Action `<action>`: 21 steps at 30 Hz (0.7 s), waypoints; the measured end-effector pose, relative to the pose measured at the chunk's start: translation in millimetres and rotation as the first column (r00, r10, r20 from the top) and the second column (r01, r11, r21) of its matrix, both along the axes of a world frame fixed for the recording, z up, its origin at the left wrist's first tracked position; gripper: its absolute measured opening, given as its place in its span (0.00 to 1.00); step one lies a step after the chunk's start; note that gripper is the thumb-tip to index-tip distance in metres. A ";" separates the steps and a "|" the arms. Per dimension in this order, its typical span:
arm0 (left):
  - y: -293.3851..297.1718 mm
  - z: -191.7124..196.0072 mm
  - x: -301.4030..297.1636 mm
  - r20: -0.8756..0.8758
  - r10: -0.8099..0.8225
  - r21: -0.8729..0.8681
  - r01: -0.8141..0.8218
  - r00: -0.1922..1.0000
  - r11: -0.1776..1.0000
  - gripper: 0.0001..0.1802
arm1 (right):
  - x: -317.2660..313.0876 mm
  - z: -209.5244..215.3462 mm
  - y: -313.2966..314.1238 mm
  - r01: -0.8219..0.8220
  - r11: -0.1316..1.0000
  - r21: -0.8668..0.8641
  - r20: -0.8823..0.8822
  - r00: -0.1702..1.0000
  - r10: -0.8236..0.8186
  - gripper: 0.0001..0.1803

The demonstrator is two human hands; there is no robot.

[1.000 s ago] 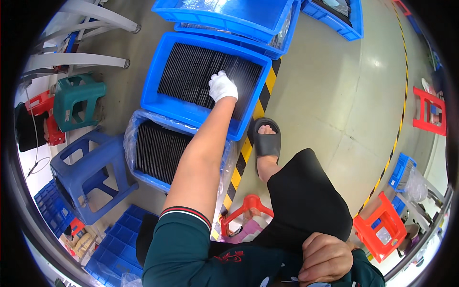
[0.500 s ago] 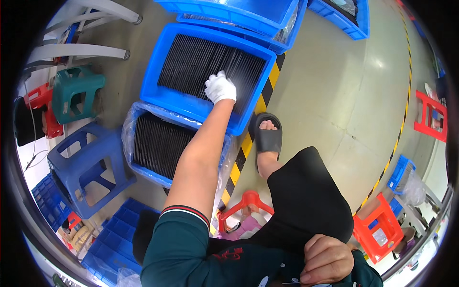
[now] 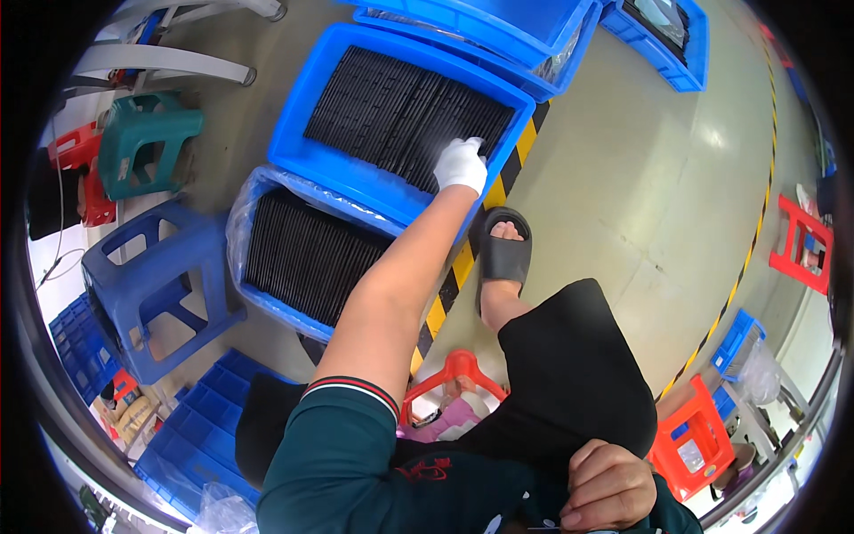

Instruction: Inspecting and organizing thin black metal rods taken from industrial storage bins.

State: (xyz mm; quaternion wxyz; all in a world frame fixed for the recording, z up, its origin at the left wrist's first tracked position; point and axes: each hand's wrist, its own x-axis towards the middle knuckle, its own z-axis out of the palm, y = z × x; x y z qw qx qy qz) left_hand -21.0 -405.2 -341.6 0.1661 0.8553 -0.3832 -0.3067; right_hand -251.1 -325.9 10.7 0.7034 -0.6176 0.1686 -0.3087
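Observation:
My left hand, in a white glove, reaches into a blue crate with its fingers bent against the right part of a packed row of thin black strips. Whether a strip is between the fingertips is hidden by the glove. Closer to me, below my forearm, a second blue crate lined with clear plastic holds more black strips. My right hand, bare, rests curled at my lap by the lower edge. Its fingers are pressed together, and their inner side cannot be seen.
Stacked blue crates stand beyond the strip crate, with another blue crate at far right. A blue stool and green stool are on the left. Red stools stand right. Striped tape edges the crates.
My left hand has moved right across the black strips, toward the crate's right wall. The view has shifted slightly. My right hand stays curled at my lap.

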 end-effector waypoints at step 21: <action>118.1 65.4 -21.5 0.149 0.300 -0.578 -0.163 0.942 0.800 0.11 | -1.6 -4.3 18.6 -0.209 0.977 0.028 0.054 0.977 0.207 0.11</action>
